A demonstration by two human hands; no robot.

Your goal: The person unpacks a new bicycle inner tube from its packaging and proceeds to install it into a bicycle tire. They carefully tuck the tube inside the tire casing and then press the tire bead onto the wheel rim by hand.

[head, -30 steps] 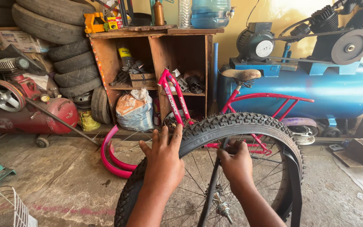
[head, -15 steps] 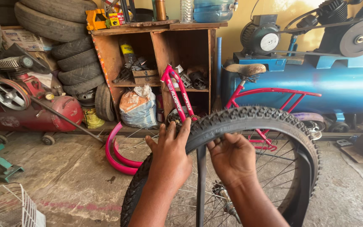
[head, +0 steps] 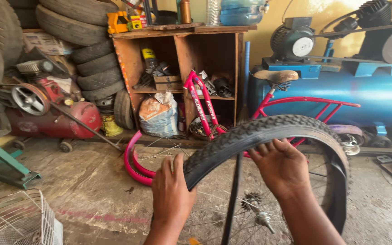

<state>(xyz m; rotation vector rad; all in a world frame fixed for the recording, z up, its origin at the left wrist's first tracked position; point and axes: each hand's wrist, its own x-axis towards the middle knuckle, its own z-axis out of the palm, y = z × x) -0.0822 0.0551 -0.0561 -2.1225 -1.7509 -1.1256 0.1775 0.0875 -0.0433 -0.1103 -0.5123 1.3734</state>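
While gripped at both ends of the lifted stretch: black knobby rubber bicycle tyre (head: 268,131), arched over the wheel.
Left hand (head: 172,193): clasped on the tyre's lower left end, fingers curled over the tread.
Right hand (head: 283,167): clamped on the tyre's inner edge near the top, fingers hooked under.
Wheel: thin silver wire spokes (head: 214,208) and small metal hub (head: 262,218) below, upright between the arms.
Progress, judged: tyre pulled partly off; right side seemingly seated.
Beyond: pink bicycle frame (head: 296,102), pink loose rim (head: 134,163), blue compressor tank (head: 368,97).
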